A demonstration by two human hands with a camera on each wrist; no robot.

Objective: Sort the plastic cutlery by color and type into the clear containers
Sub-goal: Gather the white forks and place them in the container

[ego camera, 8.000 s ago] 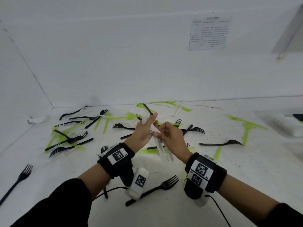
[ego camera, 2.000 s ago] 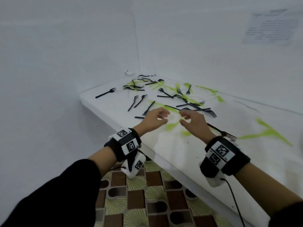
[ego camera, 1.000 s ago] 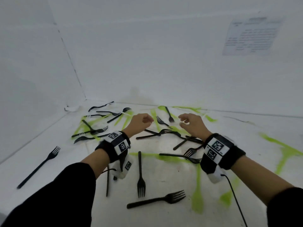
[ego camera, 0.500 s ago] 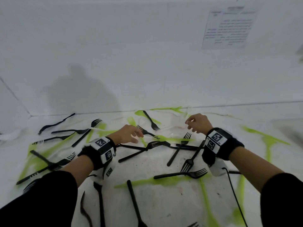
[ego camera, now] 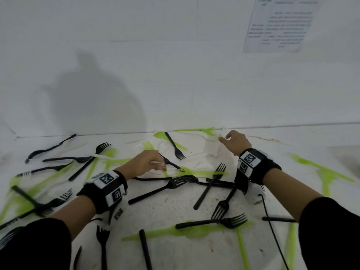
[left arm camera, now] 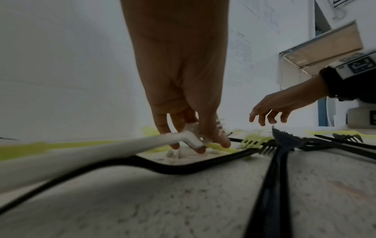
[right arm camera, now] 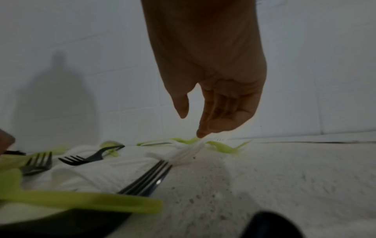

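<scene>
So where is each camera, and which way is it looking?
Head: on the person's head, looking down at the table, both forearms and hands, black forks and green cutlery.
Left wrist: low by the table, facing along the left hand, whose fingers grip a white fork.
Right wrist: low, facing along the right hand touching white cutlery.
Shared: head and left wrist both show the right hand.

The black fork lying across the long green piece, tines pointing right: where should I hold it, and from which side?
Pinch the black fork by its handle, near the left end, coming from above with thumb and finger across its narrow sides. It lies flat, and that end looks free. At the tines end, a second black fork crowds it.
</scene>
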